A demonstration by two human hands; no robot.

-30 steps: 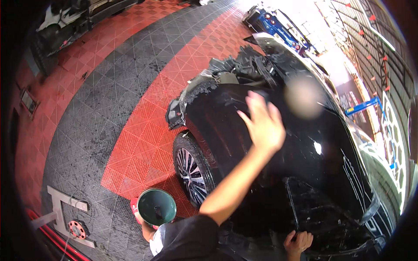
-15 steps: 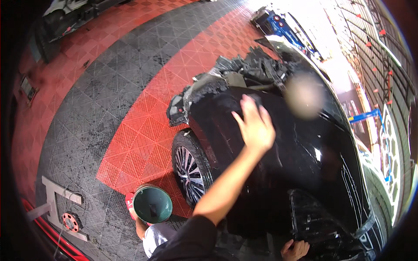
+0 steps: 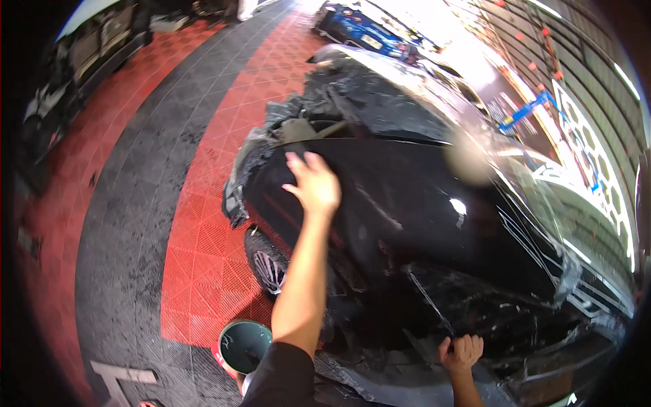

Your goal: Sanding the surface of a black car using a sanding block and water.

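Observation:
A black car's glossy body panel (image 3: 397,180) spreads in front of me, with pale scuffs and streaks on it. My left hand (image 3: 314,183) lies on this panel near its front left edge, fingers spread and pointing away. Whether anything thin is beneath those fingers is hidden against the black paint. Lower right, my right hand (image 3: 463,351) rests on a dark part of the car with its fingers curled. What is inside its fingers, if anything, does not show. Below the panel, part of a wheel (image 3: 268,266) appears beyond my left forearm.
A bucket (image 3: 229,334) with a dark green inside stands at my lower left, partly behind my sleeve. Torn dark sheeting (image 3: 234,180) edges the car's front. Red and grey floor tiles (image 3: 203,224) lie to the left. A blue car (image 3: 359,30) is parked farther off.
My left hand has slid left across the panel toward its front edge. The view has shifted, and more of my right forearm shows. The right hand keeps its curled shape.

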